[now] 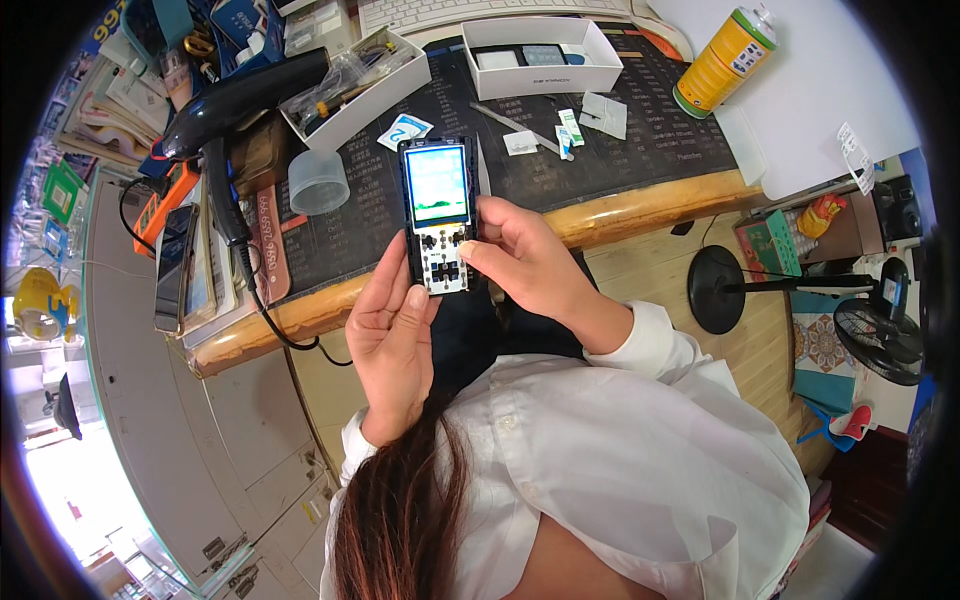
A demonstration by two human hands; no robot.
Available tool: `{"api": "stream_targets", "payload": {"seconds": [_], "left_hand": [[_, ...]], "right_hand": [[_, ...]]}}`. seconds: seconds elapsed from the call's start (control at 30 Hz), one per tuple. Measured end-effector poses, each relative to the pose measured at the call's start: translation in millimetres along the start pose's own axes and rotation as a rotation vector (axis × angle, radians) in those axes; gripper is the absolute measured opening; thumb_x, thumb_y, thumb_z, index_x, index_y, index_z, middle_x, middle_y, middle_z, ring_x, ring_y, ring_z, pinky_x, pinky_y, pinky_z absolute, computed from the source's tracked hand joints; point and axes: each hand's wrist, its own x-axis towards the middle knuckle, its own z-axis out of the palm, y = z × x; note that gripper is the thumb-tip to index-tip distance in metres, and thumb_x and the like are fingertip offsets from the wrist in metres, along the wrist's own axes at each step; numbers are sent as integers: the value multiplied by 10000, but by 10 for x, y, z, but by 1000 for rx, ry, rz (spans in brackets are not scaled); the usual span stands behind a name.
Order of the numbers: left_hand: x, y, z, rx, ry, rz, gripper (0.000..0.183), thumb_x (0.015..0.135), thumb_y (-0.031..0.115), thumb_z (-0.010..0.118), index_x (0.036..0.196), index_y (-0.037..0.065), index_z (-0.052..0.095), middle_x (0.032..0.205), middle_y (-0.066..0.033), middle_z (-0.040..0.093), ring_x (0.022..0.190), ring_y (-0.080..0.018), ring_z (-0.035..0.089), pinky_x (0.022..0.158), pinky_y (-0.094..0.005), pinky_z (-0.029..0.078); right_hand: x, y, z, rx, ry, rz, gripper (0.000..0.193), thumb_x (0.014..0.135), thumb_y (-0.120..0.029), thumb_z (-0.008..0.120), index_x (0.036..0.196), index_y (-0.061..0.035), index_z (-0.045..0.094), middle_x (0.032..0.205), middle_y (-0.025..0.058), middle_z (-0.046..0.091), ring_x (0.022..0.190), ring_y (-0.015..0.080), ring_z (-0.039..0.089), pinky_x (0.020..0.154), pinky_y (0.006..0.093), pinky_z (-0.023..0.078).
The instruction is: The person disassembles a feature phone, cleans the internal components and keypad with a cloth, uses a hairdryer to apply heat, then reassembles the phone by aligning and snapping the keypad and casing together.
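Note:
A small keypad phone with its front cover off (438,190) is held upright over the table's near edge, its screen lit blue and green. Below the screen the bare white key board with dark contacts shows. My left hand (393,335) wraps the phone's left side and lower end, thumb near the bottom. On the right side my right hand (525,258) grips it too, the thumb pressing on the key board and the fingers behind. What the fingers behind the phone do is hidden.
Beyond the phone lie tweezers (515,130), small packets (570,128) and a white box with phone parts (540,80). A hair dryer (215,160), a tool box (360,95) and a plastic cup (318,182) stand left. A yellow spray can (725,62) stands right; a fan (875,335) is beside the table.

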Motion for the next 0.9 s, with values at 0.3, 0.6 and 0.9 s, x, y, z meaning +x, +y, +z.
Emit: {"api": "stream_targets", "payload": {"seconds": [0.3,0.6,0.9], "left_hand": [[-19,1,-2,-23,12,0,519,1023,-64,525,1528,-54,407,1504,-197,533,1315,-217,591,1096,-349,512],[-20,-5,-6,-29,-1,7,521,1024,-64,523,1531,-51,404,1509,-192,530,1313,-213,592,1093,-343,512],[-28,-1,-8,-26,7,-1,523,1024,-65,519,1533,-51,401,1516,-195,521,1326,-220,581,1109,-354,501]], "right_hand": [[-35,-93,44,14,5,3,146,971,-89,630,1064,17,588,884,-1,618,781,35,544,672,233,469],[-20,-73,33,6,-3,5,135,971,-94,632,1044,7,581,863,-15,595,757,33,516,647,235,448],[-34,-89,40,10,6,8,136,969,-90,631,1047,11,584,873,-4,611,773,39,536,670,241,469]]}}
